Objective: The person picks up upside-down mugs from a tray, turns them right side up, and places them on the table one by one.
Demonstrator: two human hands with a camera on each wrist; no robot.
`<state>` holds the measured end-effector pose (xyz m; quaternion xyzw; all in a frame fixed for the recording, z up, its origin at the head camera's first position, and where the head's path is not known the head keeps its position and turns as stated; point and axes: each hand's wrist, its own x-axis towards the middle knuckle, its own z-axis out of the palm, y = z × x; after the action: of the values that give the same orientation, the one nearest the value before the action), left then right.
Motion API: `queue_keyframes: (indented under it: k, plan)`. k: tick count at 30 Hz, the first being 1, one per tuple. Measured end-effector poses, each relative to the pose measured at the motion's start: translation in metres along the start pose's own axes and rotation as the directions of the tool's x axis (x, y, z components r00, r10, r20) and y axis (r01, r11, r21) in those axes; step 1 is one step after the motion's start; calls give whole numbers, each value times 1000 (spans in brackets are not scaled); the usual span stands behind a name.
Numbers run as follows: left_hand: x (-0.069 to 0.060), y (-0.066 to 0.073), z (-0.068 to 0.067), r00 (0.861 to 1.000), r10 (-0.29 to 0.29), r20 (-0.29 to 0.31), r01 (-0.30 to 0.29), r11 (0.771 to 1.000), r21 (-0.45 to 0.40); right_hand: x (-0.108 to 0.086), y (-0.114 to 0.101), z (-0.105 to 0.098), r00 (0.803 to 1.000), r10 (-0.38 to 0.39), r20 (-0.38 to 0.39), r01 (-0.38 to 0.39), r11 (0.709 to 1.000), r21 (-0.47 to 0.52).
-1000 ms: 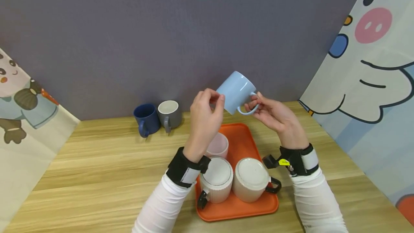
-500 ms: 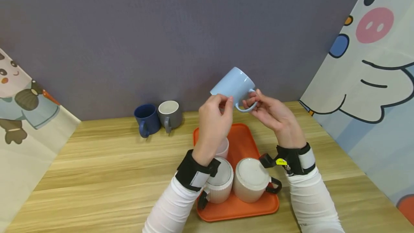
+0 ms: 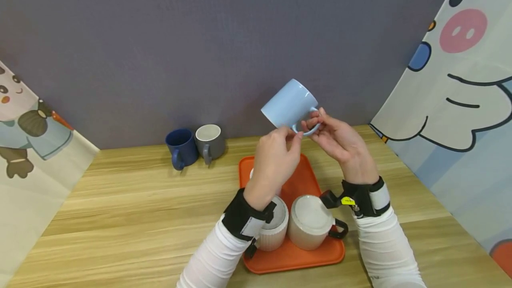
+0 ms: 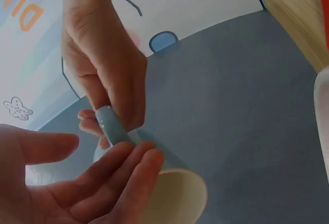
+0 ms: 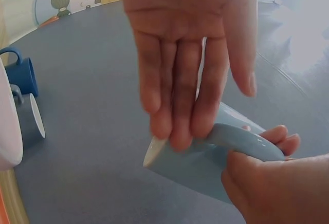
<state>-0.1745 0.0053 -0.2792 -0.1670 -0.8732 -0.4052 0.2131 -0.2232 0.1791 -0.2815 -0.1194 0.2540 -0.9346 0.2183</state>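
Observation:
A light blue mug (image 3: pixel 290 101) hangs tilted in the air above the tray, its mouth facing down to the left. My right hand (image 3: pixel 344 146) pinches its handle, which the right wrist view shows between thumb and fingers. My left hand (image 3: pixel 278 159) is at the mug's lower side. In the left wrist view the left fingers (image 4: pixel 128 183) are nearly straight and touch the mug by its handle, with the thumb standing apart. The mug's pale inside (image 4: pixel 180 196) shows there. Below, on an orange tray (image 3: pixel 294 261), stand two upside-down whitish mugs, one (image 3: pixel 312 217) right and one (image 3: pixel 272 239) partly behind my left wrist.
A navy mug (image 3: pixel 182 148) and a grey mug (image 3: pixel 210 142) stand upright side by side near the back grey panel (image 3: pixel 160 57). Another pale mug on the tray is mostly hidden by my left hand. The wooden table (image 3: pixel 140 226) extends left.
My left hand has slid right along the mug, from near its rim towards the handle. The mug has risen slightly and tilted a little more. My right hand keeps its hold on the handle.

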Motion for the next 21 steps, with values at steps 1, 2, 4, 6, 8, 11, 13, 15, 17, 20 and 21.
queue_keyframes:
  k: [1, 2, 4, 6, 8, 11, 13, 15, 17, 20, 21]
  plan:
    - [0, 1, 1, 1000, -11, 18, 11, 1000, 0, 0, 0, 0, 1000, 0, 2, 0, 1000, 2]
    - [0, 1, 2, 999, -19, 33, 19, 1000, 0, -1, 0, 1, 1000, 1, 7, -1, 1000, 10]
    - [1, 1, 4, 997, -36, 64, 38, 999, -29, -1, 0, 1, 1000, 3, 21, -4, 1000, 24]
    - [2, 0, 6, 995, -56, 87, 62, 996, -69, -2, 0, 1, 999, 6, 44, -8, 999, 43]
    - [3, 0, 7, 990, -84, 111, 99, 986, -137, -3, 0, 2, 998, 6, 63, -10, 998, 59]
    - [5, -1, 9, 985, -133, 108, 157, 954, -255, -3, 1, 5, 997, -4, 72, -2, 997, 76]
    - [5, -2, 10, 981, -167, 101, 193, 910, -366, -4, 3, 7, 997, -19, 73, 14, 997, 73]
    - [6, -4, 11, 976, -199, 86, 216, 850, -481, -4, 7, 9, 997, -33, 76, 28, 997, 66]
    - [6, -6, 11, 968, -235, 84, 238, 771, -591, -4, 11, 11, 996, -42, 82, 39, 999, 36]
    - [4, -10, 10, 960, -273, 69, 241, 672, -700, -5, 17, 14, 994, -44, 99, 45, 999, -8]
    - [4, -11, 9, 955, -288, 64, 243, 643, -726, -5, 19, 15, 994, -43, 104, 46, 998, -30]
